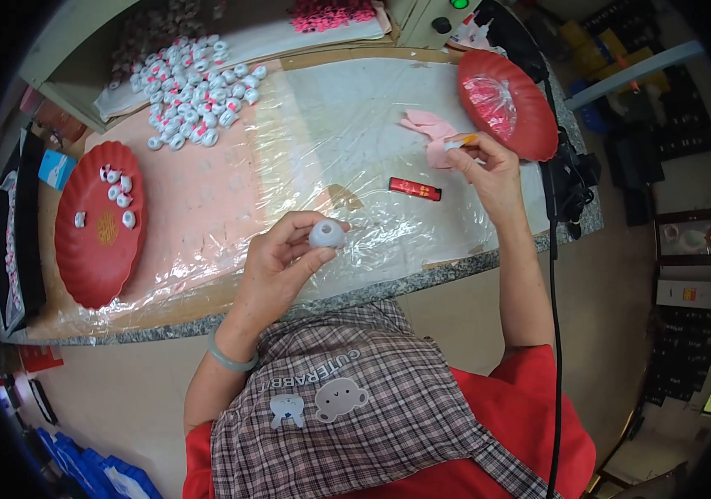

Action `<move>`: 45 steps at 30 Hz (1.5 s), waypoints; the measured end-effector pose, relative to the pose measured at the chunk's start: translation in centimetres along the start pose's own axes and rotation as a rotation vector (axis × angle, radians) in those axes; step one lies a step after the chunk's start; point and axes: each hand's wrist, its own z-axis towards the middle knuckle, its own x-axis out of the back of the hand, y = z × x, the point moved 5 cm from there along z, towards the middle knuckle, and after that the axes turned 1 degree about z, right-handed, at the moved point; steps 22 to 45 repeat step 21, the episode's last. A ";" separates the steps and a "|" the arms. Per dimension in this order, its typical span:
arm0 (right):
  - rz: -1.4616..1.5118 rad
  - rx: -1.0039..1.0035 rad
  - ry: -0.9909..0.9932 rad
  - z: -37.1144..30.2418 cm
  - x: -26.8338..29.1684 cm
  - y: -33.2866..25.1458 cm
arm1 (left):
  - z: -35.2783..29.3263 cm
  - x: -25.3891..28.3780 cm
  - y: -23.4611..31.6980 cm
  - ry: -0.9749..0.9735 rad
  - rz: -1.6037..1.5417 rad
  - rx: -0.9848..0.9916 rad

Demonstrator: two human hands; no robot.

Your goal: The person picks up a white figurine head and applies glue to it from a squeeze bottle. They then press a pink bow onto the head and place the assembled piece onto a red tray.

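My left hand (pixel 276 264) is closed around a small round pale grey piece (pixel 326 235) with a hole in its top, held above the near edge of the table. Farther right, my right hand (pixel 495 176) pinches a slim white and orange-yellow object (pixel 461 143) whose exact kind I cannot make out. Just beneath its tip lies a crumpled pink cloth (pixel 432 125). Between the two hands, a short red cylinder with a dark end (pixel 414 189), like a lighter, rests on the plastic-covered tabletop.
Many small white pieces with pink parts (pixel 193 91) are heaped at the back left. A red scalloped tray (pixel 81 266) with several such pieces stands on the left. Another red tray (pixel 530 100) holds a clear bag of pink bits (pixel 491 106). A black cable (pixel 557 333) hangs on the right.
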 end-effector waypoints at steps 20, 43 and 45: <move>-0.504 0.318 0.287 4.8 7.4 -4.2 | 2.8 -0.8 -0.3 0.051 0.431 0.016; -0.399 0.357 0.366 6.5 8.2 -3.9 | 3.1 -1.0 -0.1 0.039 0.492 0.024; -0.399 0.357 0.366 6.5 8.2 -3.9 | 3.1 -1.0 -0.1 0.039 0.492 0.024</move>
